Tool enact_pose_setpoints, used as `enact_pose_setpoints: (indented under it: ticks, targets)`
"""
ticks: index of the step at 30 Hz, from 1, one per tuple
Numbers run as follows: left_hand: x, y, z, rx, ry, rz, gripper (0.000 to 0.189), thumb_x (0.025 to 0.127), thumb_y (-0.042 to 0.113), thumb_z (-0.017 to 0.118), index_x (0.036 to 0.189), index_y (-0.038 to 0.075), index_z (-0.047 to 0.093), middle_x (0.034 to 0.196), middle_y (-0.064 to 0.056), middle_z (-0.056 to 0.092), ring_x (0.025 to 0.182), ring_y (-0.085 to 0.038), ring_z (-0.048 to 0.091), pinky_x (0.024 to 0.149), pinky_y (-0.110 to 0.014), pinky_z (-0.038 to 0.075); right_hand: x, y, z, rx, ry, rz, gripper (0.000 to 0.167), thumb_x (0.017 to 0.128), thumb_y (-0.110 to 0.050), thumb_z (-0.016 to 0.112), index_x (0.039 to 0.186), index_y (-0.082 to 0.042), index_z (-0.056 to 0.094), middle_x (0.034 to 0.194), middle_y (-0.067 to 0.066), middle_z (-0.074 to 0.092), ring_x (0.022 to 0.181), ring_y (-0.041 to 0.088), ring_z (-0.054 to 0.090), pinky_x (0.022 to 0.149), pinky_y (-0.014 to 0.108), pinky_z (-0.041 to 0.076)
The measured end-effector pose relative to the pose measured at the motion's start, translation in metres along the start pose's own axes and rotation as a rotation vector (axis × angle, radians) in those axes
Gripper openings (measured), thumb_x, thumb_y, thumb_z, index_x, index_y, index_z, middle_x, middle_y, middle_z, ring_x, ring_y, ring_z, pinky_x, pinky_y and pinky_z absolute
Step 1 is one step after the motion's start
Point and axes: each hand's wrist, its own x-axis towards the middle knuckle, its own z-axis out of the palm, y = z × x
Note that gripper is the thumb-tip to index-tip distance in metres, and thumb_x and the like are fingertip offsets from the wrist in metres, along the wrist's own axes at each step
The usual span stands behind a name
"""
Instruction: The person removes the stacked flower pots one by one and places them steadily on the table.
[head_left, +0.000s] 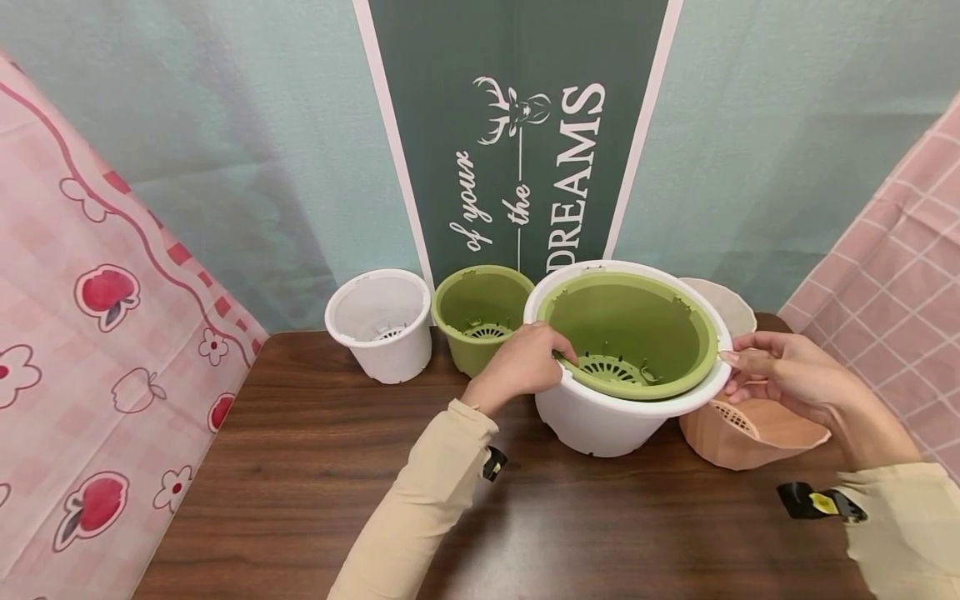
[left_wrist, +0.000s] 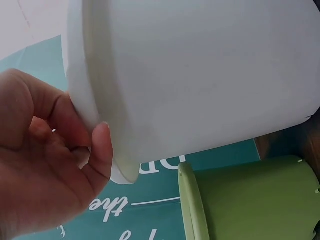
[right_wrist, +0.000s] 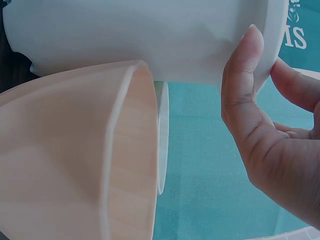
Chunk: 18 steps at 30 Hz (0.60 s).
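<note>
A large white flowerpot (head_left: pixel 600 427) stands upright at the right of centre, with a green flowerpot (head_left: pixel 628 312) nested inside it. My left hand (head_left: pixel 522 362) pinches the white rim at its left side, and the fingertips reach over toward the green rim. In the left wrist view the left hand (left_wrist: pixel 50 155) has its thumb under the white lip. On the opposite side my right hand (head_left: pixel 795 375) pinches the white rim between thumb and fingers, also plain in the right wrist view on the white pot (right_wrist: pixel 135 37). Whether the pot's base touches the table cannot be told.
On the brown table (head_left: pixel 315 500), a small white pot (head_left: pixel 393 354) and a small green pot (head_left: pixel 468 358) stand to the left. A peach pot (head_left: pixel 720 442) sits under my right hand, close against the white one. Behind it is an off-white pot (head_left: pixel 723 304). Cloths hang around.
</note>
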Motion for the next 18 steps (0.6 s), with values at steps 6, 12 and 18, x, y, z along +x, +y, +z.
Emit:
enact_pose_setpoints:
  ticks: [6, 12, 18]
  targets:
    - [0.002, 0.0009, -0.0013, -0.019, -0.019, -0.009, 0.035, 0.071, -0.005, 0.054, 0.09, 0.017, 0.073, 0.092, 0.005, 0.065, 0.085, -0.013, 0.05, 0.064, -0.018, 0.039, -0.0002, 0.001, -0.0017, 0.003, -0.008, -0.003, 0.014, 0.093, 0.005, 0.043, 0.097, -0.002, 0.054, 0.08, 0.014, 0.063, 0.068, 0.023, 0.064, 0.062, 0.035, 0.053]
    - [0.0025, 0.0032, -0.0023, -0.031, -0.022, -0.027, 0.034, 0.071, -0.005, 0.054, 0.089, 0.016, 0.073, 0.089, 0.007, 0.066, 0.082, -0.013, 0.049, 0.064, -0.018, 0.039, -0.0005, 0.0003, -0.0017, 0.003, -0.001, -0.002, 0.014, 0.093, 0.006, 0.043, 0.096, -0.002, 0.054, 0.079, 0.014, 0.063, 0.068, 0.023, 0.064, 0.061, 0.035, 0.053]
    - [0.0025, 0.0039, -0.0009, -0.006, 0.002, -0.024, 0.031, 0.072, -0.004, 0.056, 0.087, 0.016, 0.073, 0.087, 0.006, 0.066, 0.082, -0.012, 0.05, 0.065, -0.017, 0.038, 0.0001, -0.0004, -0.0013, -0.007, 0.018, 0.014, 0.014, 0.093, 0.006, 0.043, 0.096, -0.003, 0.054, 0.078, 0.014, 0.062, 0.067, 0.022, 0.063, 0.061, 0.033, 0.053]
